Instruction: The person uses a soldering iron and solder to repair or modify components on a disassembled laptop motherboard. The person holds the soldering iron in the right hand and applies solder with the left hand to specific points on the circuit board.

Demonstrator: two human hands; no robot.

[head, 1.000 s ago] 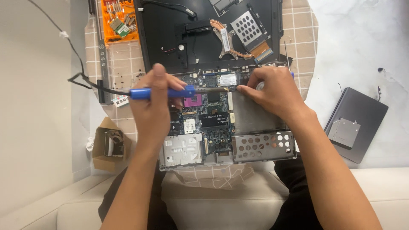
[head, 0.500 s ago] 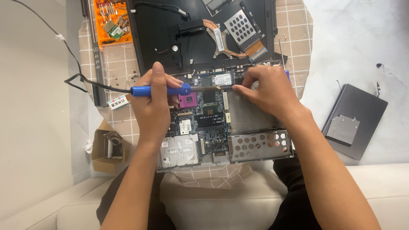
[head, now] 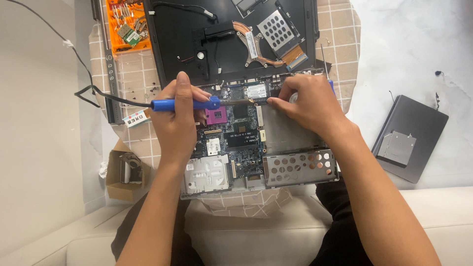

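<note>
- The left hand is wrapped around the blue handle of a soldering iron, thumb up over the top
- The iron lies level, its metal tip pointing right and ending at the top edge of the motherboard, just beside a small white-labelled card
- A black cord runs from the handle's end off to the left
- The right hand rests on the board's upper right edge, fingers curled and fingertips pressed down close to the iron's tip; whether it pinches anything I cannot tell
- The board sits in an opened laptop base on a checked mat, with a pink socket under the left hand and a perforated metal cage at the lower right
- Above lies a black cover with a copper heat pipe
- An orange parts tray sits top left, a small cardboard box lower left, and a grey drive well off to the right
</note>
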